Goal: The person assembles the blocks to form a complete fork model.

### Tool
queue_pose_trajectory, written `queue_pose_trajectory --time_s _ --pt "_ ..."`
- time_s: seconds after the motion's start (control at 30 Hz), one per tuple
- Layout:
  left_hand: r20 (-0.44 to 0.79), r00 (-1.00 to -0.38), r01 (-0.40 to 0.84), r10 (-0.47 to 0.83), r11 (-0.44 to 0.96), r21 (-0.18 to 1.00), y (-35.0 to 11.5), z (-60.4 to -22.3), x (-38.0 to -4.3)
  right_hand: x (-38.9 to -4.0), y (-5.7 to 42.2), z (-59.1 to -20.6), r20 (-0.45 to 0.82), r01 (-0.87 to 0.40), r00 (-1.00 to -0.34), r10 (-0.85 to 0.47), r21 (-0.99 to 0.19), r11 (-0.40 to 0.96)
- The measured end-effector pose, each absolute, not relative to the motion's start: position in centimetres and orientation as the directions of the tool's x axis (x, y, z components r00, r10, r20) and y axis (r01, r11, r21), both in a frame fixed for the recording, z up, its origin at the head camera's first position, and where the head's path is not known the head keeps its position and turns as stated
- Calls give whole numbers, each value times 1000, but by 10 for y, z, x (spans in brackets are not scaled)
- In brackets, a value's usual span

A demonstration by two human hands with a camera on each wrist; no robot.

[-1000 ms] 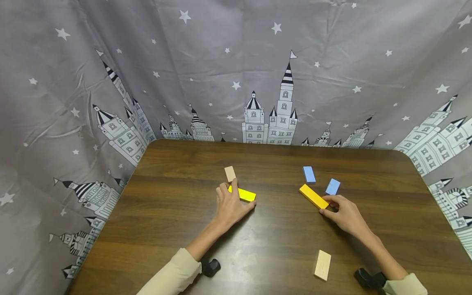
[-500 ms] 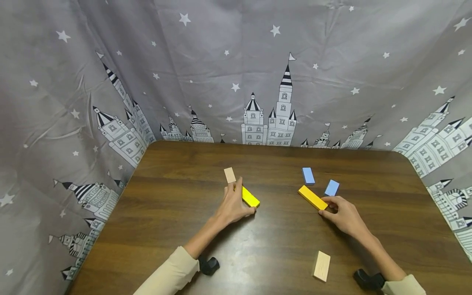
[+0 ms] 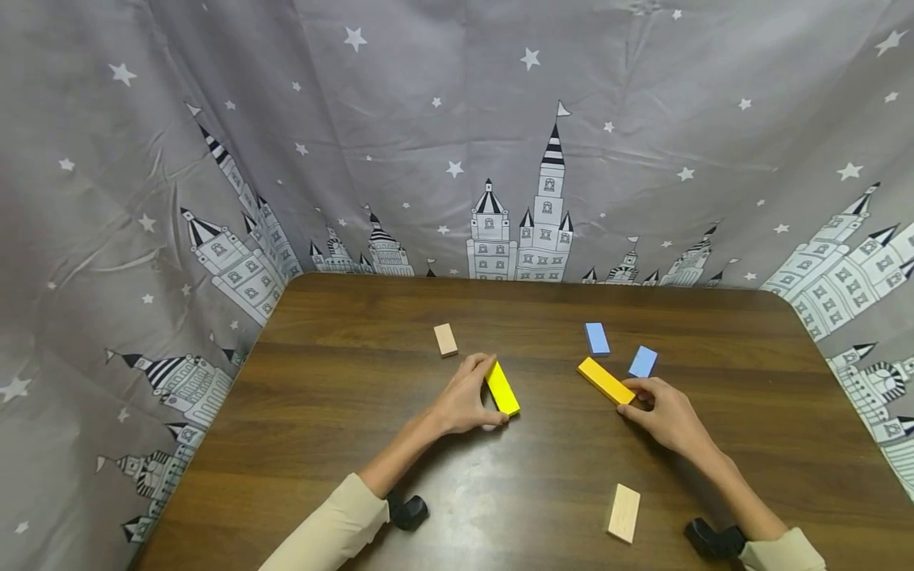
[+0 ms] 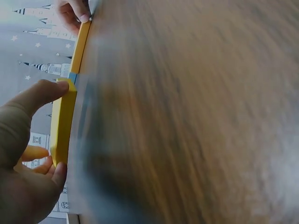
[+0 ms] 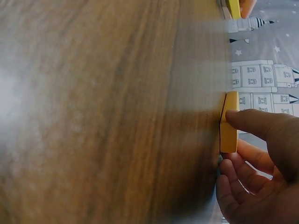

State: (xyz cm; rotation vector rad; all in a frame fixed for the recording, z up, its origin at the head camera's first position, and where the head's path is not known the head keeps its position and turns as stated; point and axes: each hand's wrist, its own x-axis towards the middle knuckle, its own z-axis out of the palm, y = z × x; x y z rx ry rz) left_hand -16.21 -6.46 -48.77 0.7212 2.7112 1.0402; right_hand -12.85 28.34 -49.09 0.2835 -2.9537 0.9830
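The left hand (image 3: 467, 403) has its grip closed around the yellow block (image 3: 502, 388), which lies flat on the counter (image 3: 343, 396) near the middle. The right hand (image 3: 664, 416) pinches the near end of the orange block (image 3: 605, 381), which lies just beside two blue blocks (image 3: 597, 339).

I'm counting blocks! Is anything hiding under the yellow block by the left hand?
The yellow block lies flat on the table, gripped by the left hand. Only wood shows around it; whatever is beneath is covered by the block itself.
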Motion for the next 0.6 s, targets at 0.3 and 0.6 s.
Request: queue_pose_trajectory --time_s 0.3,0.6 --pt "-13 -792 432 611 575 695 -53 -486 -160 -129 284 -489 72 -178 -983 -168 -593 785" --pt "-100 -717 463 690 579 671 -41 -486 -151 -130 284 -490 76 -180 -983 -168 -589 788"
